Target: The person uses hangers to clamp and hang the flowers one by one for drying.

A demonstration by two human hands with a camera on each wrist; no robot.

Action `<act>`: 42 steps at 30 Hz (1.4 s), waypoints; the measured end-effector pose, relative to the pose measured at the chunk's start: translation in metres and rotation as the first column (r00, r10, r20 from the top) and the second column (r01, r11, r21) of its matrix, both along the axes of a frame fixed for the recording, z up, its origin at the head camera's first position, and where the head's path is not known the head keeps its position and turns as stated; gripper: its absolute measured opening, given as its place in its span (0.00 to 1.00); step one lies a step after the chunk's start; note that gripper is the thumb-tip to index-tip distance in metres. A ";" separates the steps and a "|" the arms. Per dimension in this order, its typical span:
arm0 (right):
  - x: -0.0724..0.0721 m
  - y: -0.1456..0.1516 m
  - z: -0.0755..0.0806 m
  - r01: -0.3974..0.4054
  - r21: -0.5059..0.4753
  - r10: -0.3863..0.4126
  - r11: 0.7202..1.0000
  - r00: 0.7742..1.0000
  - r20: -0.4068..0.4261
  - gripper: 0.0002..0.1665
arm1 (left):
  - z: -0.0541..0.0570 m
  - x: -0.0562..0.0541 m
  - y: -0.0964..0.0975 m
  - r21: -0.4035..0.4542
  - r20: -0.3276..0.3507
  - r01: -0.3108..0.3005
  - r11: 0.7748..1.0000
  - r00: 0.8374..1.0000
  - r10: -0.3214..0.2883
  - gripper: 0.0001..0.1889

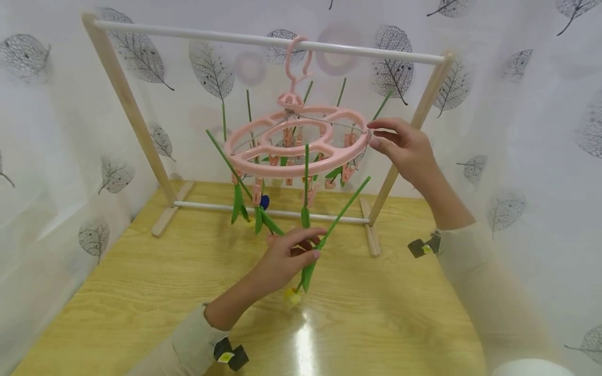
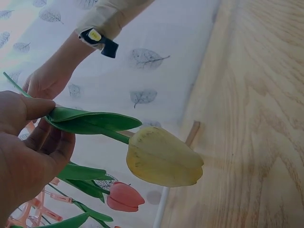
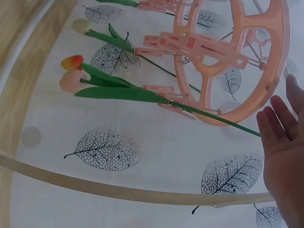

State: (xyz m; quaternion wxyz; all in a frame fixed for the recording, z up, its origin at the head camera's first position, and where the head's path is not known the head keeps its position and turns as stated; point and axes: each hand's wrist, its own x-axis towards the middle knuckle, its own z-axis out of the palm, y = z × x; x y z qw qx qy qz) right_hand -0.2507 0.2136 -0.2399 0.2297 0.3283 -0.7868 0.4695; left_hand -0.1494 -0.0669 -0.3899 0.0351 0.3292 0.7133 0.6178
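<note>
A yellow artificial tulip [image 2: 164, 156] hangs head down from my left hand [image 1: 287, 258], whose thumb and fingers pinch its green stem near the leaves. My right hand [image 1: 404, 149] is at the right side of the round pink clip hanger [image 1: 282, 169], its thumb and forefinger pinching the outer rim. Several tulips hang upside down from the hanger's clips, their green stems rising past the ring. A pink tulip [image 2: 125, 197] shows beyond the left hand in the left wrist view. A pale pink tulip [image 3: 73, 81] overlaps a red-yellow one [image 3: 72, 62] in the right wrist view.
The hanger's hook sits over the white top bar [image 1: 211, 35] of a wooden stand [image 1: 127, 99]. A lower white bar [image 1: 211, 207] joins the stand's feet on the wood-grain table [image 1: 155, 282]. Behind hangs a white curtain [image 1: 183, 141] with leaf prints.
</note>
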 end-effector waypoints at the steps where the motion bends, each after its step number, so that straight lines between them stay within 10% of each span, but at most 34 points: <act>1: -0.003 0.001 0.002 -0.020 0.020 0.020 1.000 1.000 -0.009 0.21 | 0.000 0.000 0.000 -0.001 0.001 0.002 1.000 1.000 -0.002 0.22; 16: -0.014 0.007 -0.001 0.045 0.193 -0.057 0.980 0.997 0.056 0.21 | 0.000 0.002 0.002 -0.006 0.023 0.008 1.000 1.000 -0.008 0.22; 32: 0.009 -0.015 -0.007 -0.141 0.169 0.178 0.976 0.957 -0.230 0.19 | 0.003 0.002 -0.003 0.044 0.001 -0.096 0.994 0.995 0.096 0.22; 42: 0.020 -0.036 -0.005 -0.098 0.207 0.163 0.973 0.930 -0.328 0.17 | 0.006 0.001 -0.006 0.135 0.003 -0.202 0.970 0.979 0.204 0.22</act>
